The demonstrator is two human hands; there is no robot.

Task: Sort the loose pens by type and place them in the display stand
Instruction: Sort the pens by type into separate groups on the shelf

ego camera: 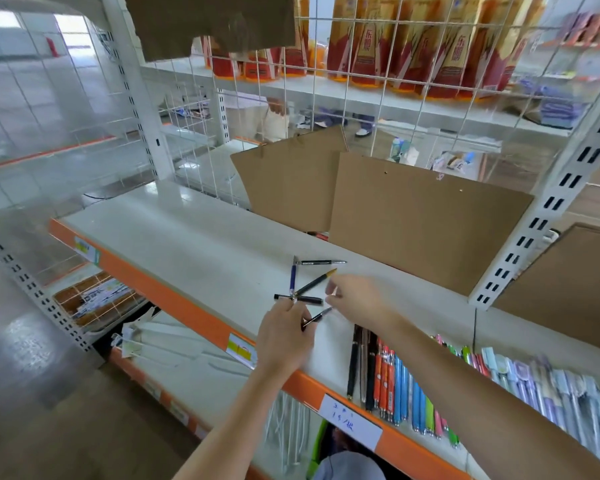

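Fig.: my left hand (284, 336) pinches a thin pen (316, 318) just beside the loose pens (305, 282); right hand (355, 301) fingers curled, grip unclear. Light, stiff, slick; hold mid-barrel.

Bright even daylight, glare on floor (25, 341) at left; edges bowed by wide lens; hands motion-blurred.

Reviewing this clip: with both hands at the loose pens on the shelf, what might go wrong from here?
1. The left hand holds a black pen by one end; such a light grip may let it drop.
2. The loose pens lie crossed and touching, so lifting one could roll others toward the orange shelf edge.
3. The right hand is motion-blurred; haste could disturb the sorted pen row.
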